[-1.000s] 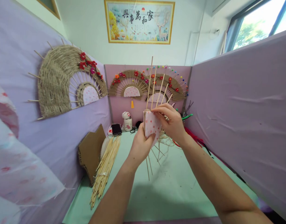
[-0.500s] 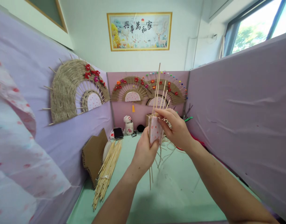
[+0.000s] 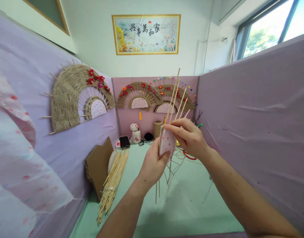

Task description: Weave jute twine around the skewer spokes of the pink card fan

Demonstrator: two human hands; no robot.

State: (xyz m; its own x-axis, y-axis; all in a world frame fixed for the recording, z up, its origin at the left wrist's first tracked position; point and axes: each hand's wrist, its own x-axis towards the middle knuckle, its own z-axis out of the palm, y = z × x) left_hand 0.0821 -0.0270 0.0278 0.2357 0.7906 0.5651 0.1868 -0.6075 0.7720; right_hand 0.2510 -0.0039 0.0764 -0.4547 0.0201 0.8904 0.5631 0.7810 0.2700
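My left hand (image 3: 152, 162) is wrapped round a half-round fan base (image 3: 167, 142) covered in white cloth with pink-red spots, its thumb on the spotted face. Thin wooden sticks (image 3: 180, 104) spread up and to the right out of the base. At the base's upper edge, where the sticks come out, my right hand (image 3: 191, 137) has thumb and fingers closed together. What lies in that pinch is hidden by the fingers. A tan cord-like edging runs along the base's left side. Below it, loose twine strands (image 3: 168, 178) and thin stick ends hang over the green table.
A bundle of wooden sticks (image 3: 113, 185) lies at left beside brown cardboard (image 3: 98, 168). Behind stand a phone (image 3: 124, 141), a white bottle (image 3: 136, 135) and a twine roll (image 3: 158, 129). Red-handled scissors (image 3: 189, 155) lie at right. Finished fans (image 3: 67, 96) hang on the partitions.
The fan base has turned, so more of its spotted face shows and its sticks lean further right. My right hand has shifted slightly right and down. The view has moved a little.
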